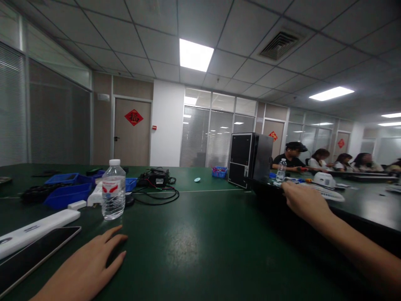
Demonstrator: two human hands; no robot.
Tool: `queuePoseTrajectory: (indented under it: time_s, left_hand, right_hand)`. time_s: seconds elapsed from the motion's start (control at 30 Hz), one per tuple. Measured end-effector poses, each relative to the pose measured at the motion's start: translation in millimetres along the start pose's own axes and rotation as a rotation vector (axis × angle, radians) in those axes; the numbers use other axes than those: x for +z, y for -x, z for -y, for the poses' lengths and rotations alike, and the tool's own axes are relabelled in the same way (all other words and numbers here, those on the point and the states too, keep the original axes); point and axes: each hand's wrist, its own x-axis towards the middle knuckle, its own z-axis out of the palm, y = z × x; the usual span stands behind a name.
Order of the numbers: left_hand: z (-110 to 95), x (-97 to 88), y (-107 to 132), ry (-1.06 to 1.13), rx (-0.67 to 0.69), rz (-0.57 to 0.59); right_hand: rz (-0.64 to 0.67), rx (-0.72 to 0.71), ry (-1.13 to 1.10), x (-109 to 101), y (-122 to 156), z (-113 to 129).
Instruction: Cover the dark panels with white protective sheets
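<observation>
- Head view: the water bottle [113, 205] stood upright on the green table [219, 242], the landmark for everything below.
- The left hand [89, 261] lay just on the near side of the water bottle, open, fingers apart, holding nothing.
- The right hand [302, 200] was well to the right of the water bottle, fingers curled by a black edge [261, 192]; I could not tell whether they gripped anything.
- The water bottle looked like thin, clear plastic: probably easy to lift, soft under a hard squeeze, a little slick, unlikely to break. Its middle, around the label [109, 188], seemed the best hold.
- That label was red and white, its print too blurred to read.
- Behind the water bottle, a door's red sign [134, 117] read "福".
- Right of the water bottle, an adapter [155, 179] bore an unreadable sticker.
</observation>
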Motion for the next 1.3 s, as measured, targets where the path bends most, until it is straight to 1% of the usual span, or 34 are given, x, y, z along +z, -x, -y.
queuePoseTrajectory:
  time_s: [0.07,0.13,0.2,0.27,0.37,0.47,0.53,0.57,0.6,0.67,0.73,0.77,0.8,0.87,0.93,0.97,1.03,1.1,1.13,1.2,1.3]
  left_hand:
    - [3.6,3.8,-1.1,0.001,0.000,-0.003]
    - [3.3,3.8,-1.4,0.000,0.005,-0.001]
    - [0.1,1.2,-1.4,-0.003,0.006,0.006]
    - [-3.5,-1.8,-1.7,0.003,0.012,0.016]
    - [-3.6,-3.3,-3.2,0.059,-0.009,0.018]
    - [2.7,-2.3,-4.7,0.109,-0.047,0.015]
    - [6.9,-2.3,-5.0,0.117,-0.051,0.012]
    - [8.1,-2.9,-5.0,0.121,-0.052,0.011]
    - [8.3,-3.8,-4.6,0.129,-0.056,0.007]
    - [6.0,-6.7,-3.1,0.154,-0.063,0.007]
    - [0.3,-11.5,-0.2,0.174,-0.036,0.014]
    - [-3.5,-14.8,1.7,0.176,-0.002,0.025]
    - [-7.8,-18.6,3.8,0.168,0.047,0.040]
    - [-17.5,-28.0,7.8,0.141,0.171,0.109]
    - [-27.5,-38.1,11.0,0.128,0.294,0.229]
    - [-32.3,-42.7,11.9,0.129,0.319,0.283]
    - [-40.2,-49.3,12.6,0.138,0.331,0.338]
    - [-45.2,-51.5,11.7,0.130,0.313,0.352]
    - [-46.5,-51.1,10.7,0.117,0.304,0.356]
    - [-47.7,-49.0,7.9,0.090,0.287,0.340]
    - [-50.7,-46.5,4.0,0.077,0.301,0.297]
  right_hand:
    - [-0.007,-0.082,0.038,-7.7,5.2,17.2]
    - [-0.021,-0.144,0.024,-21.8,14.8,39.1]
    - [-0.036,-0.207,-0.050,-40.1,27.5,64.5]
    - [-0.060,-0.310,-0.146,-58.3,40.8,91.6]
    - [-0.111,-0.483,-0.267,-76.2,57.6,131.5]
    - [-0.168,-0.653,-0.312,-78.6,69.2,165.7]
    - [-0.203,-0.724,-0.332,-74.5,74.2,183.4]
    - [-0.200,-0.749,-0.345,-71.8,75.6,190.3]
    - [-0.177,-0.778,-0.362,-68.9,75.9,195.5]
    - [-0.067,-0.845,-0.405,-63.1,72.3,200.5]
    - [0.066,-0.874,-0.450,-55.3,62.0,197.1]
    - [0.113,-0.847,-0.462,-49.4,54.7,192.1]
    - [0.144,-0.788,-0.460,-41.3,46.5,184.9]
    - [0.157,-0.609,-0.413,-17.1,30.2,164.3]
    - [0.168,-0.425,-0.339,17.6,17.9,137.2]
    - [0.182,-0.351,-0.297,37.4,13.9,122.2]
    - [0.240,-0.175,-0.210,77.5,10.4,92.6]
    - [0.364,0.045,-0.186,111.6,10.6,67.7]
    - [0.424,0.120,-0.199,124.8,11.1,58.0]
    - [0.521,0.188,-0.257,142.7,11.7,44.8]
    - [0.576,0.185,-0.337,154.2,10.4,37.9]
